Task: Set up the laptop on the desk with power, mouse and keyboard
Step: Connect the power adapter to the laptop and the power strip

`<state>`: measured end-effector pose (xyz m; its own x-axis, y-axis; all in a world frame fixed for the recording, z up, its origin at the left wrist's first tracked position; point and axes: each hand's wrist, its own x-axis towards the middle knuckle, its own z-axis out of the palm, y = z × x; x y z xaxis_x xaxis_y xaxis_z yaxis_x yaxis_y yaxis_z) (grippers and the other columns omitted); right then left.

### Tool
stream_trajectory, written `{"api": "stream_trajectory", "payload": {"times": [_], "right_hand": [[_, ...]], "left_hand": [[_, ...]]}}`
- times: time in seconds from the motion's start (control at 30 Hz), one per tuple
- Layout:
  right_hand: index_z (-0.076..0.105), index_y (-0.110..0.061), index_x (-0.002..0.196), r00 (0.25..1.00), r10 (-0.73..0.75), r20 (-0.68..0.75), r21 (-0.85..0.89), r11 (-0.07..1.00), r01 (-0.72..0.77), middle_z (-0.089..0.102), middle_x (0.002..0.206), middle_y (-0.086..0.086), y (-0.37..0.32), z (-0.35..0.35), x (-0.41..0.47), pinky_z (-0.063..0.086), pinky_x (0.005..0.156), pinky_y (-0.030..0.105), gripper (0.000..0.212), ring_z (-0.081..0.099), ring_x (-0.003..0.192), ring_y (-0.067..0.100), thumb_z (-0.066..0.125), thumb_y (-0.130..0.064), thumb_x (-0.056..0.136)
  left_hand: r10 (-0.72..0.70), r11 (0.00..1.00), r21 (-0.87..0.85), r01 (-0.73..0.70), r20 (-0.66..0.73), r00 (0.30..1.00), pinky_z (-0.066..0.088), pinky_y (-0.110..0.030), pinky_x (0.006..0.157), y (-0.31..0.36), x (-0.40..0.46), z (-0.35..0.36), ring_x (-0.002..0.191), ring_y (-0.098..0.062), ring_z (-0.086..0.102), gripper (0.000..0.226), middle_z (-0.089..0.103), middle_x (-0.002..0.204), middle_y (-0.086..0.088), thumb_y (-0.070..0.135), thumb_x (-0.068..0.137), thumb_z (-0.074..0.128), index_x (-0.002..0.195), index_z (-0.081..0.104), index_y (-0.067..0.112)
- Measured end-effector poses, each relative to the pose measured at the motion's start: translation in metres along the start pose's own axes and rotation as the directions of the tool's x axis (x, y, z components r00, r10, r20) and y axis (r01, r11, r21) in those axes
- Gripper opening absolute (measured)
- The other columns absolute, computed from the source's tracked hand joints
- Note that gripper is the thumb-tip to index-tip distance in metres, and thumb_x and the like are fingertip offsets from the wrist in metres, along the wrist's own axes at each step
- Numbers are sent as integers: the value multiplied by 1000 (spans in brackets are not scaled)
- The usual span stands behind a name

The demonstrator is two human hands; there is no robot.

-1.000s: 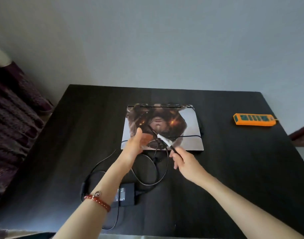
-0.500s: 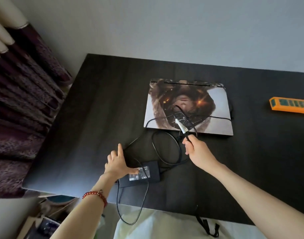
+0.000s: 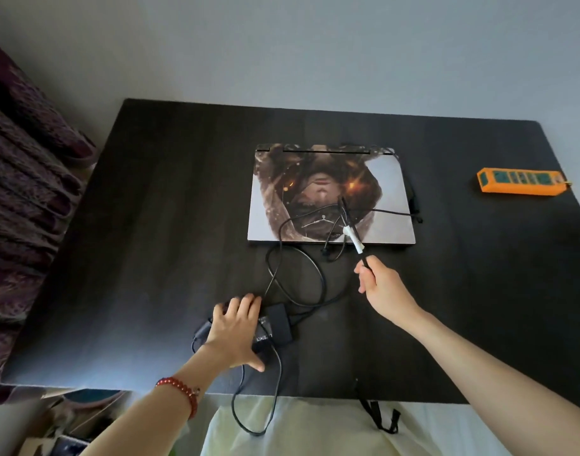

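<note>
Right hand (image 3: 385,286): pinching the power cable (image 3: 354,236) near its white-tagged end, raising it over the closed laptop (image 3: 331,195).
Left hand (image 3: 237,327): fingers spread, pressing on the power brick (image 3: 277,324) near the tabletop (image 3: 170,225) front edge.
Technique: keeping the brick pinned while drawing loops free slowly.
Orange power strip (image 3: 520,181): lying far right, well apart.

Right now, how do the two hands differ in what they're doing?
The left hand lies flat on the power brick near the desk's front edge, fingers spread; the right hand is lifted, its fingers pinching the cable near its white-tagged end. The left hand wears a red bead bracelet; the right wrist is bare. Both work on the same charger, in front of the closed laptop.
</note>
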<state>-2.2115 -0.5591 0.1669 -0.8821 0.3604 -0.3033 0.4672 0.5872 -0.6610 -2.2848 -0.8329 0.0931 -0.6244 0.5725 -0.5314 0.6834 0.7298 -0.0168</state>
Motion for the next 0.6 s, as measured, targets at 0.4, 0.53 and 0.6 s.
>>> {"api": "stream_trajectory", "payload": {"times": [0.4, 0.53, 0.6], "right_hand": [[49, -7, 96, 877, -40, -478, 87, 992, 93, 52, 73, 5, 14, -58, 3, 41, 61, 36, 18, 50, 65, 20, 34, -15, 97], [51, -9, 101, 754, -63, -654, 116, 977, 182, 47, 68, -3, 20, -131, 16, 39, 58, 23, 18, 47, 61, 10, 34, -13, 97], [51, -13, 98, 697, -81, -712, 107, 969, 222, 47, 67, -5, 25, -170, 25, 39, 58, 11, 17, 49, 61, 4, 33, -13, 97]], "left_hand": [[82, 984, -129, -120, -263, 961, 33, -37, 92, 35, 6, -57, 113, -22, 45, 93, 47, 124, 1, 69, 52, 55, 129, 43, 17], [111, 968, -158, -194, -423, 899, 34, -40, 93, 70, 33, -134, 113, -25, 45, 95, 49, 122, -2, 69, 53, 59, 129, 44, 14], [111, 969, -143, -203, -481, 869, 33, -41, 94, 89, 53, -175, 116, -25, 41, 97, 46, 125, -3, 71, 55, 59, 132, 39, 14]]}}
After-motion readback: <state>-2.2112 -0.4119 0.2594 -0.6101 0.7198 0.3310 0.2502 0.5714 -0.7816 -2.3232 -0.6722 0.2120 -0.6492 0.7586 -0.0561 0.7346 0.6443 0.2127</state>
